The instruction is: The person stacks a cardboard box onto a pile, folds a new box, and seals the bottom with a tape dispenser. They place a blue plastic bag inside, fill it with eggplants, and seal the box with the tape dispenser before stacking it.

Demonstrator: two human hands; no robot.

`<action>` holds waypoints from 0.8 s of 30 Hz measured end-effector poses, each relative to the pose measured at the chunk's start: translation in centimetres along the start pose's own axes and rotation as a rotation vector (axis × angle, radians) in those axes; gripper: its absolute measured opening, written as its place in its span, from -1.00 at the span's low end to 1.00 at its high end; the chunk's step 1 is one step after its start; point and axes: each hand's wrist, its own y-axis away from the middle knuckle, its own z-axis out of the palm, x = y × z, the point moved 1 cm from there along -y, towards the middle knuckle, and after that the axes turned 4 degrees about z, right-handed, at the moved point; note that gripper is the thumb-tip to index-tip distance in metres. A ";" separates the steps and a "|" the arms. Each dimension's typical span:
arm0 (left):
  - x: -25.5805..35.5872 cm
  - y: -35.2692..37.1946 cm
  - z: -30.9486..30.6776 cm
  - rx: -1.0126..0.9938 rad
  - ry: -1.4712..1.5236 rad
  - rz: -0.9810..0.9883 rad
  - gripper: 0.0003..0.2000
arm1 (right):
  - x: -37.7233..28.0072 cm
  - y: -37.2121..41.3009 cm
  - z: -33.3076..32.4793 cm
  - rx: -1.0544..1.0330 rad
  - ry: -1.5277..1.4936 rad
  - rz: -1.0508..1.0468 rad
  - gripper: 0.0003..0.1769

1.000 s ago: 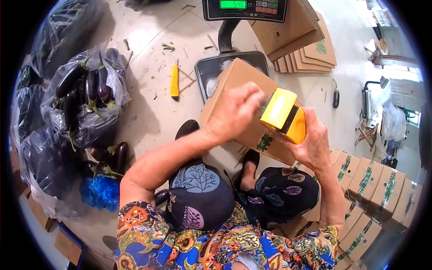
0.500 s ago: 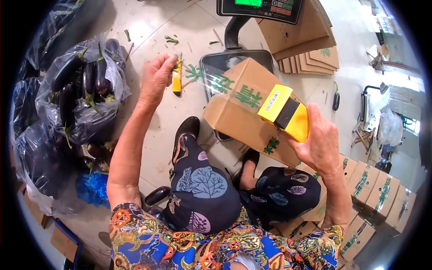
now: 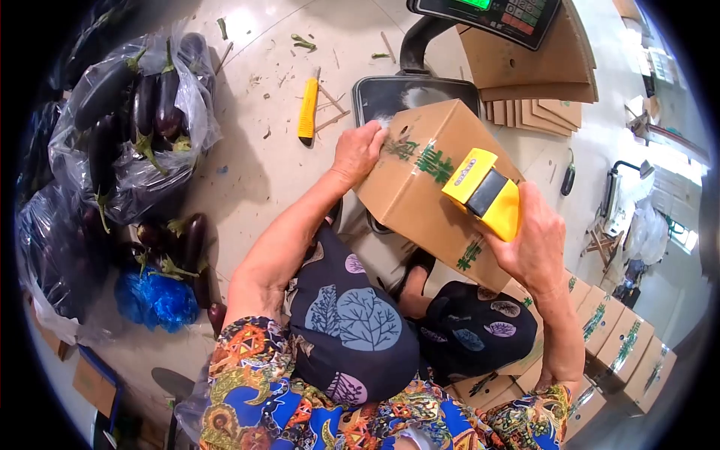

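A closed brown cardboard box (image 3: 405,191) stands tilted across the view in front of a platform scale. Clear packing tape with green printed characters (image 3: 433,160) runs over its top. My right hand (image 3: 534,240) grips a yellow tape dispenser (image 3: 501,214), its yellow front and dark centre resting against the box top. At the box's left edge is my left hand (image 3: 358,155), its fingers closed on the tape end and pressed to the cardboard. Left of that hand a yellow utility knife (image 3: 308,111) lies on the floor.
Behind the box stands the scale (image 3: 375,91) with its display (image 3: 517,19). Flattened cartons (image 3: 525,64) lean at the back right. Bagged eggplants (image 3: 142,112) and a blue plastic bag (image 3: 156,298) sit at the left. Several taped boxes (image 3: 600,307) are at the lower right.
My left hand has moved right and down to the box edge, bringing the stretched tape against the side. The dispenser stays on the box top. The view has shifted slightly.
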 end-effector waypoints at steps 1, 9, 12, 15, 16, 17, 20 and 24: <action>0.3 -0.1 -0.3 -0.042 -0.008 0.004 -0.81 | 0.0 0.1 0.1 0.015 -0.016 0.002 -0.43; 0.1 -1.6 -1.0 -0.037 0.010 -0.002 -0.75 | 0.7 0.5 0.4 0.075 -0.096 -0.032 -0.39; 0.1 -2.7 1.5 0.060 0.325 0.096 -0.71 | 1.0 0.7 0.7 0.084 -0.105 -0.047 -0.39; 0.7 -4.3 2.0 0.068 0.425 0.191 -0.67 | 1.3 0.4 0.5 0.084 -0.143 -0.049 -0.40; 0.5 -3.8 1.8 0.058 0.404 0.147 -0.68 | 1.3 0.4 0.5 0.081 -0.160 -0.058 -0.40; 0.5 -3.9 1.6 0.051 0.385 0.116 -0.69 | 1.4 0.4 0.4 0.090 -0.186 -0.066 -0.41; 2.2 -4.9 0.7 -0.067 0.517 -0.162 -0.56 | 1.7 0.7 0.5 0.108 -0.202 -0.066 -0.42; 12.9 -4.4 -4.2 -0.085 0.621 -0.065 -0.46 | 2.3 1.1 1.0 0.155 -0.251 -0.092 -0.45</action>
